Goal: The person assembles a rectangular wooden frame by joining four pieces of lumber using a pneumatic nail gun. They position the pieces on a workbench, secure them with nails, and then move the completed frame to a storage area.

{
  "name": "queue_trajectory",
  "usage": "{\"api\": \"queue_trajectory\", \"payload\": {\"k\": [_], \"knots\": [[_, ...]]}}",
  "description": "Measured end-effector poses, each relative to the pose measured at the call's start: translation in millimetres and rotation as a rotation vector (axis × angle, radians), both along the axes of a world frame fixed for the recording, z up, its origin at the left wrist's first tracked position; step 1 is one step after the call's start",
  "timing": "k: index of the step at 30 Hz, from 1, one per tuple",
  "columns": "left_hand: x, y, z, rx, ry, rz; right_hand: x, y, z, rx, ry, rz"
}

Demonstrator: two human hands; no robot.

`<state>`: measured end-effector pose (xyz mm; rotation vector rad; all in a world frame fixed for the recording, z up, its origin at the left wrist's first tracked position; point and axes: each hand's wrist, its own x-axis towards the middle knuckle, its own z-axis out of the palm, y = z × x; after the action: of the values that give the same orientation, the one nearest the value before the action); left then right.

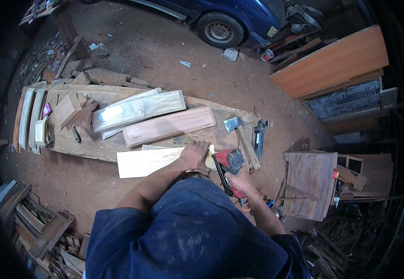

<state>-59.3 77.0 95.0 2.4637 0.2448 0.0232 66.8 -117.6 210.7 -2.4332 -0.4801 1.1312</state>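
Observation:
My left hand (195, 155) lies across the right part of a pale wooden board (148, 162), its fingers bent over the far edge. In my right hand (240, 179) is a red and black nail gun (230, 159), the fingers wrapped round its handle. The gun's nose is at the board's right end; whether it touches is hard to see. Just beyond the board lies a pinkish plank (169, 126). Greyish-white planks (139, 111) are stacked farther back. A hatchet (233, 124) with a wooden handle rests to the right, beside a dark angle grinder (259, 138).
Thin wooden pieces (68, 109) and curved strips (26, 118) cover the left of the worn wooden bench (71, 145). A wooden table or cabinet (310, 179) stands at right, near a leaning orange panel (337, 60). Scrap wood (39, 228) lies lower left; a blue vehicle (239, 14) is beyond.

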Motion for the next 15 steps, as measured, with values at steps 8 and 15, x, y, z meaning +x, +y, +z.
{"api": "queue_trajectory", "payload": {"k": [8, 15], "knots": [[2, -1, -4, -0.009, 0.016, -0.008, 1, -6, -18, 0.092, -0.135, 0.081], [2, -5, -15, -0.002, -0.021, 0.021, -7, 5, 0, 0.033, -0.046, 0.046]]}}
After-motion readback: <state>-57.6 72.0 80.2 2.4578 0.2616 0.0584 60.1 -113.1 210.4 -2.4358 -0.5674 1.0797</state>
